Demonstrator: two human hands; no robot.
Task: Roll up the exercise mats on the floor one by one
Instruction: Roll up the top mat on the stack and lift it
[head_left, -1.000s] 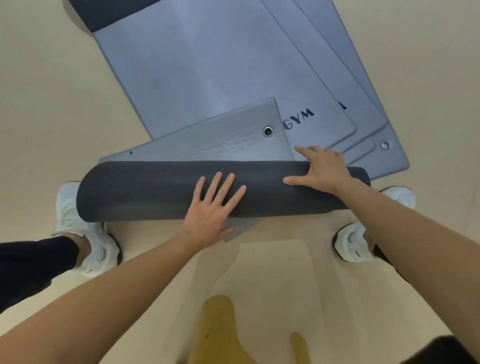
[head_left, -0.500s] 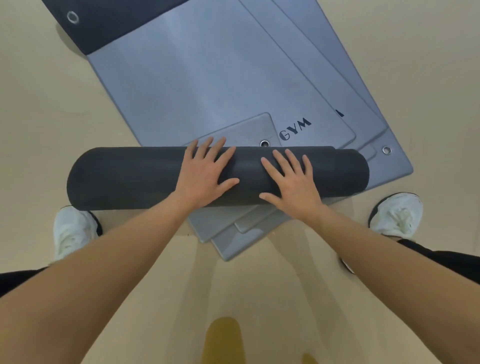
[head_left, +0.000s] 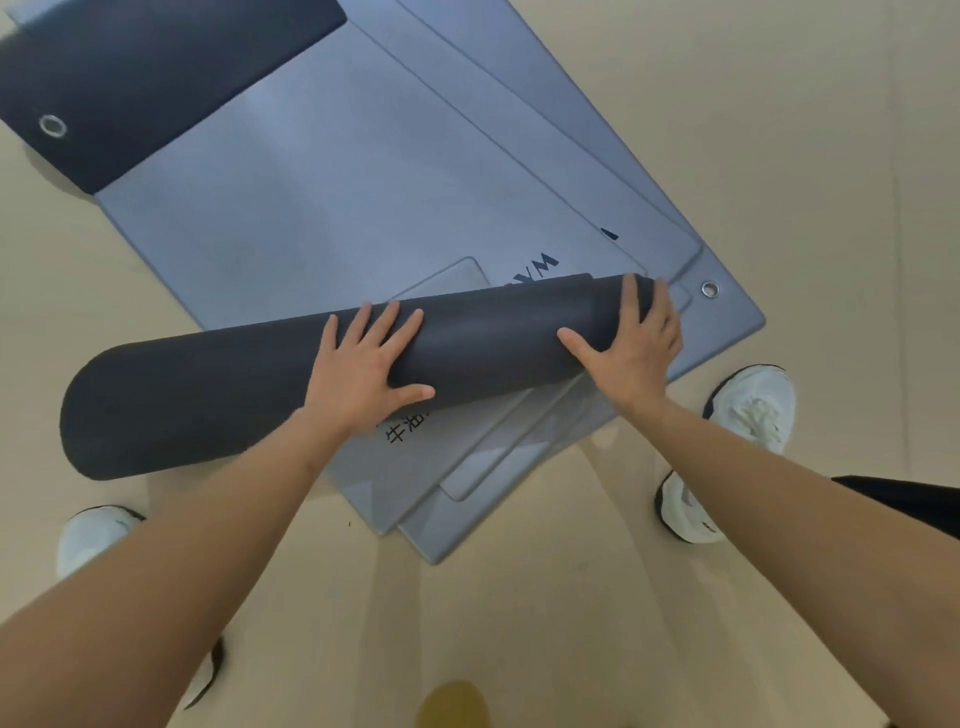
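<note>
A dark grey rolled mat (head_left: 218, 395) lies across a stack of flat blue-grey mats (head_left: 322, 197), slanting up to the right. My left hand (head_left: 363, 369) presses flat on the middle of the roll with fingers spread. My right hand (head_left: 631, 348) lies on the roll's right end, its fingers straight over the top and its thumb spread out on the near side. Only a small corner of the mat's flat part (head_left: 452, 278) shows beyond the roll. The flat mats below carry printed letters and a metal eyelet (head_left: 709, 289).
The beige floor (head_left: 779, 130) surrounds the mats. A mat with its dark underside folded over (head_left: 156, 78) lies at the far left. My white shoes stand at the left (head_left: 88, 538) and right (head_left: 753, 405) of the stack's near corner.
The roll has moved farther forward over the stack and tilted up at its right end. My right hand has shifted from the middle to the roll's right end.
</note>
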